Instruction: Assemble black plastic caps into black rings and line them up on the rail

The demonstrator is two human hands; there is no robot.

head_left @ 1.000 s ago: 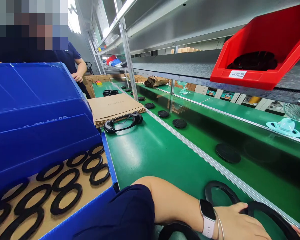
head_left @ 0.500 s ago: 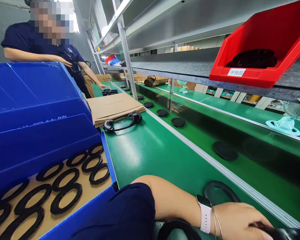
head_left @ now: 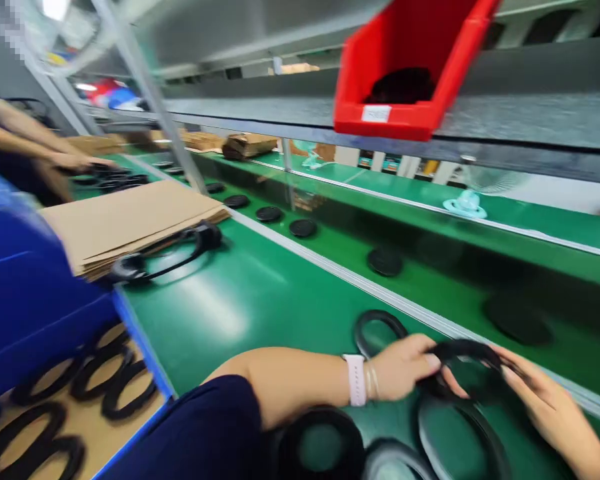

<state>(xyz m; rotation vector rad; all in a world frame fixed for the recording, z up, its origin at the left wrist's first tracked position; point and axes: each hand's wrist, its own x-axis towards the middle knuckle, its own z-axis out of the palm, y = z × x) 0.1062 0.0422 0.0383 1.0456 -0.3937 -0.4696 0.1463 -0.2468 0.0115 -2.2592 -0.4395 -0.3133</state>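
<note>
My left hand (head_left: 407, 367), with a white watch on the wrist, is closed on one side of a black ring (head_left: 467, 350) held just above the green table (head_left: 260, 300). My right hand (head_left: 540, 397) pinches the same ring from the right. More black rings lie under and near my hands: one behind my left hand (head_left: 375, 323), one below my forearm (head_left: 320, 443) and a larger one (head_left: 460, 433). The picture is blurred by motion.
A blue crate (head_left: 35, 300) at left holds several black rings on cardboard (head_left: 95, 417). A stack of brown sheets (head_left: 125, 220) with a black headset frame (head_left: 165, 257) lies beyond. Black discs (head_left: 385, 261) ride the conveyor. A red bin (head_left: 410, 67) hangs overhead. Another person's arms (head_left: 40, 150) work far left.
The view has swung to the right and down. Both my hands have come up into view and now hold one black ring between them. The other person reaches over the table.
</note>
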